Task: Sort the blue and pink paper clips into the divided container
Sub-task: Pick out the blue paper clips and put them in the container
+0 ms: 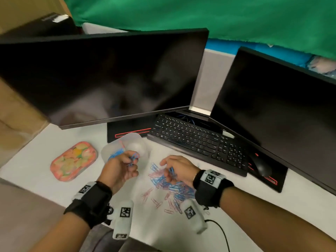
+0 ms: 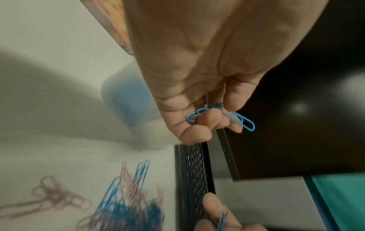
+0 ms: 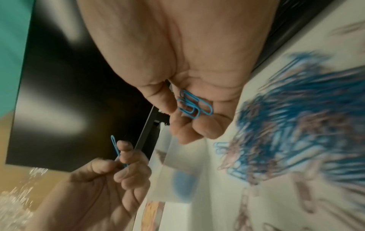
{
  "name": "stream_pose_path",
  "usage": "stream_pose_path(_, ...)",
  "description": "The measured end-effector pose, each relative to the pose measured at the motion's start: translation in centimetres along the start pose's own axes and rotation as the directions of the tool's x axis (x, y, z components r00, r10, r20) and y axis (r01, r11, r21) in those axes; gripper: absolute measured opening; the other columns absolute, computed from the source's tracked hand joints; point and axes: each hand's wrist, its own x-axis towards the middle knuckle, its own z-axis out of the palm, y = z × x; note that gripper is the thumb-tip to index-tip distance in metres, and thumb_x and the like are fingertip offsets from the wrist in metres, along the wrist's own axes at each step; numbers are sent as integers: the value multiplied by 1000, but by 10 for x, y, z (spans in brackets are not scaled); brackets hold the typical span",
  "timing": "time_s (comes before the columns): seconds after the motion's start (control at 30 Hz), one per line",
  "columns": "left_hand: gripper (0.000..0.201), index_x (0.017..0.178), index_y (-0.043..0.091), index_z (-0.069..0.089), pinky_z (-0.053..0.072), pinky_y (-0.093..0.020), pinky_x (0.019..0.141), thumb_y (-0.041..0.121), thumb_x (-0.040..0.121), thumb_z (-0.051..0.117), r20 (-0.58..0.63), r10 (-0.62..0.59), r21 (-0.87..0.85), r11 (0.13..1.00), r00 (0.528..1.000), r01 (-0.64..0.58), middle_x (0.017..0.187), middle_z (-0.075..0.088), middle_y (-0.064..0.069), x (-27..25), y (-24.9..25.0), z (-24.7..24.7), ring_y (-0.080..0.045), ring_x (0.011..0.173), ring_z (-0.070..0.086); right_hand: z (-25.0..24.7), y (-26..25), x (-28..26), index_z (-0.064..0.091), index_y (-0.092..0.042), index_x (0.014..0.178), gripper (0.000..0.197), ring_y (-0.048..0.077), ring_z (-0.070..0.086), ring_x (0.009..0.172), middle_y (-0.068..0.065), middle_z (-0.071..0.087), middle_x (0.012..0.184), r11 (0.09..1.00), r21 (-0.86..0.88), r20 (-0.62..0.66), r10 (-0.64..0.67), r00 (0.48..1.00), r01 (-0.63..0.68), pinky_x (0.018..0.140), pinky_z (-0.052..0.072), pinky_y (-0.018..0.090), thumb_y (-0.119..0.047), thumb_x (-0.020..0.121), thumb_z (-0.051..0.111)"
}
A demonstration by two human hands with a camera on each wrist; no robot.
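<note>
A mixed pile of blue and pink paper clips [image 1: 170,185] lies on the white desk in front of me. The translucent divided container [image 1: 135,142] stands just behind it to the left, with blue clips in its left compartment. My left hand [image 1: 131,163] hovers at the container's near edge and pinches a few blue clips [image 2: 221,114] in its curled fingers. My right hand [image 1: 168,171] is over the pile's far side, its fingers curled round several blue clips [image 3: 194,106]. In the right wrist view the left hand [image 3: 120,164] shows a blue clip [image 3: 115,147] sticking up.
A pink fruit-patterned lid [image 1: 73,160] lies left of the container. A black keyboard [image 1: 196,140] and mouse [image 1: 261,166] sit behind the pile to the right, under two dark monitors [image 1: 109,79]. A black cable [image 1: 221,233] trails off the desk's front edge.
</note>
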Motion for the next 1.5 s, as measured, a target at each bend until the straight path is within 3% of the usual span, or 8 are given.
stream_pose_path(0.23, 13, 85, 11, 58, 50, -26, 58, 13, 89, 46, -265, -36, 16, 999, 963, 42, 70, 54, -4, 4, 27, -44, -16, 58, 51, 84, -51, 52, 57, -1, 101, 17, 24, 58, 58, 12, 58, 72, 984, -178, 119, 45, 992, -23, 50, 48, 26, -3, 86, 49)
stream_pose_path(0.47, 11, 79, 6, 56, 43, -29, 65, 8, 88, 50, -343, -31, -15, 1000, 939, 27, 76, 50, -14, 10, 38, -50, -24, 65, 46, 121, -73, 85, 54, -17, 74, 14, 20, 52, 65, 4, 53, 72, 940, -334, 97, -33, 995, 64, 71, 49, 34, -9, 83, 47)
stream_pose_path(0.6, 8, 92, 12, 60, 48, -36, 83, 9, 88, 53, -352, 43, 131, 991, 935, 3, 89, 49, -11, 17, 39, -52, -26, 85, 50, 118, -75, 80, 51, -25, 70, 18, 16, 44, 56, -1, 48, 66, 919, -377, 108, -79, 991, 114, 59, 41, 32, -15, 84, 46)
stream_pose_path(0.73, 16, 100, 18, 62, 51, -40, 88, 10, 88, 55, -303, 208, 374, 924, 930, -85, 97, 63, -6, 20, 35, -44, -26, 98, 61, 94, -66, 66, 64, -9, 89, 18, 23, 56, 76, 9, 59, 78, 927, -352, 66, -111, 992, 128, 80, 53, 45, -12, 80, 49)
stream_pose_path(0.87, 19, 81, 20, 65, 50, -24, 69, 4, 85, 54, -73, 375, 634, 732, 924, -247, 78, 67, -2, 19, 21, -23, -5, 69, 63, 39, -28, 33, 64, -15, 107, 22, 17, 66, 82, 5, 69, 97, 938, -335, -36, -103, 994, 85, 74, 55, 21, -6, 90, 53)
stream_pose_path(1.03, 30, 66, 30, 61, 48, -21, 67, 4, 80, 60, 255, 284, 807, 464, 924, -365, 72, 68, 1, 22, -13, 10, -12, 65, 60, -39, 34, -5, 67, -21, 99, 20, 12, 66, 89, -3, 69, 100, 887, -462, -215, -120, 969, 7, 81, 55, 28, -8, 91, 53)
stream_pose_path(1.23, 15, 80, 20, 66, 51, -27, 72, 12, 77, 54, 431, 71, 888, 142, 900, -436, 80, 68, 6, 21, -61, 36, -12, 72, 61, -86, 84, -57, 61, -27, 79, 24, 10, 64, 79, -4, 69, 84, 759, -647, -361, -215, 908, -78, 65, 47, 14, -8, 86, 50)
stream_pose_path(1.5, 40, 131, 37, 50, 48, -36, 92, 26, 93, 43, 624, -270, 630, -381, 733, -676, 125, 50, 1, 8, -121, 57, -23, 114, 50, -97, 132, -73, 59, -26, 78, 17, 1, 54, 61, -16, 55, 64, 712, -695, -404, -276, 872, -97, 63, 46, 16, -10, 83, 61)
